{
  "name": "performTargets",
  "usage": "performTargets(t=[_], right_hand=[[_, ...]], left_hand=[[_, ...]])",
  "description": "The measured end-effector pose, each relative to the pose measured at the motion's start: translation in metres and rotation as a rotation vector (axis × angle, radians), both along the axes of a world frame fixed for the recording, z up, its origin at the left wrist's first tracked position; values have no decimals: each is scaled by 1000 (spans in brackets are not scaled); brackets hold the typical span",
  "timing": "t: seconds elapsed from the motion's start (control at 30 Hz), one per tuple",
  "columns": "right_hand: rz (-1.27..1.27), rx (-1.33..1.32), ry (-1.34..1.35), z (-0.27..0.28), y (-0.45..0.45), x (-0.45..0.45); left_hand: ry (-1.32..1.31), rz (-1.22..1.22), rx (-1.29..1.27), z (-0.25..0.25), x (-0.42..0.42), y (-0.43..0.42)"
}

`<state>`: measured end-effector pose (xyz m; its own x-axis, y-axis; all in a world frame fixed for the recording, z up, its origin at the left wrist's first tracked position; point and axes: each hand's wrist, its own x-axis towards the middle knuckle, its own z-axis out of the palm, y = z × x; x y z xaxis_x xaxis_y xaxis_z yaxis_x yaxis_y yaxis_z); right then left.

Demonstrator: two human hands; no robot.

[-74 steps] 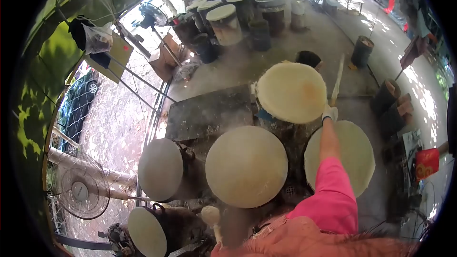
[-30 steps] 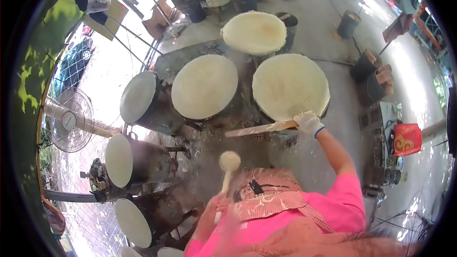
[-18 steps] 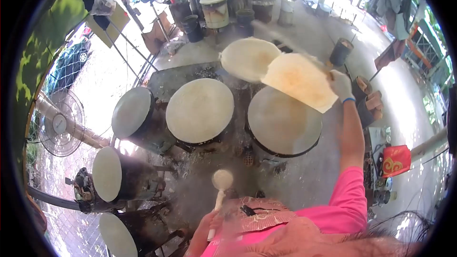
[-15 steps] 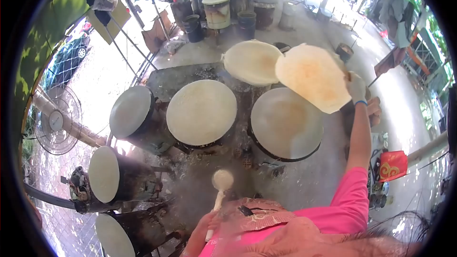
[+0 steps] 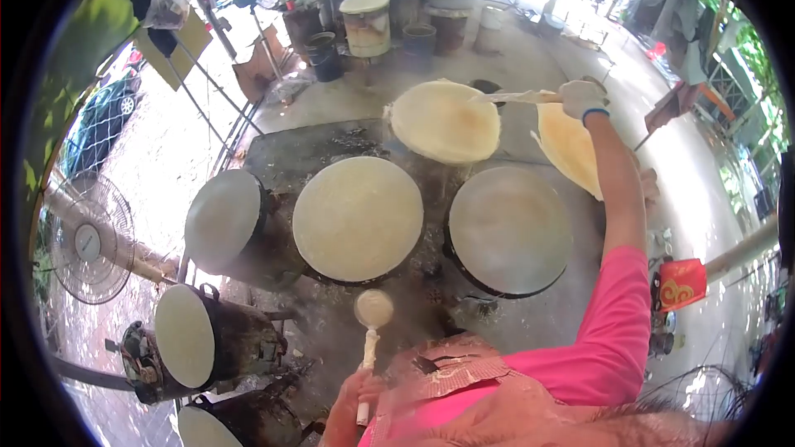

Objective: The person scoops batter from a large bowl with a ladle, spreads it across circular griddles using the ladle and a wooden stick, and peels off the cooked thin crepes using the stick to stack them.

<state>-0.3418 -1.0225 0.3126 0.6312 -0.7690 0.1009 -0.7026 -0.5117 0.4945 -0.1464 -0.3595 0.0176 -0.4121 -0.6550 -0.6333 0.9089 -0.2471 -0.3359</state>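
My left hand (image 5: 361, 391) is wrapped round the pale handle of a ladle (image 5: 374, 310), whose round bowl points up near the middle griddle. My gloved right hand (image 5: 584, 99) is closed on a flat wooden stick (image 5: 522, 98) that points left, its tip over the far pale round (image 5: 447, 122). Below that hand, partly behind my forearm, a thin browned sheet (image 5: 567, 145) hangs; what holds it is hidden. The right griddle (image 5: 509, 232) has a greyish, steamy top. A pale layer covers the middle griddle (image 5: 358, 219).
More round griddles stand at the left, one greyish (image 5: 222, 221) and one pale (image 5: 184, 336). A fan (image 5: 88, 242) is at the far left. Lidded buckets (image 5: 366, 25) stand at the back. A red packet (image 5: 682, 284) hangs at the right.
The browned sheet has come off the right griddle and moved right and down behind my forearm. My right hand has moved up and left, with the stick now pointing left. The ladle stays in my left hand.
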Motion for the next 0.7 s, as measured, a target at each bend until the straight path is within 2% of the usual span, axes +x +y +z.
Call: performTargets(t=[0.1, 0.2, 0.27, 0.33, 0.37, 0.4, 0.47, 0.5, 0.53, 0.6, 0.63, 0.7], right_hand=[[56, 46, -165, -2, -29, 48], [-41, 289, -473, 29, -56, 68], [-46, 512, -870, 4, -109, 58], [-31, 647, -1189, -43, -156, 53], [-73, 704, -1327, -68, -162, 52], [-111, 762, -1466, -102, -166, 51], [-19, 731, -1583, -204, -195, 60], [-103, 725, -1703, -249, -200, 71], [-248, 746, -1935, -287, -198, 87], [-379, 774, -1914, -353, -187, 107], [-605, 857, -2003, -372, -180, 118], [-704, 864, -2069, -404, -169, 134]], left_hand=[[-31, 80, 39, 2, -17, -11], [-104, 144, 101, -2, -25, -13], [-99, 166, 131, -1, -23, -16], [-31, 174, 140, -4, -26, -23], [205, 321, -60, -1, -34, -29], [178, 299, -135, -6, -37, -29], [115, 259, -283, -17, -39, -32], [95, 293, -294, -19, -40, -33], [74, 323, -269, -17, -40, -41], [28, 400, -204, -11, -43, -52], [11, 427, -176, -7, -43, -56], [-33, 465, -129, 0, -46, -57]])
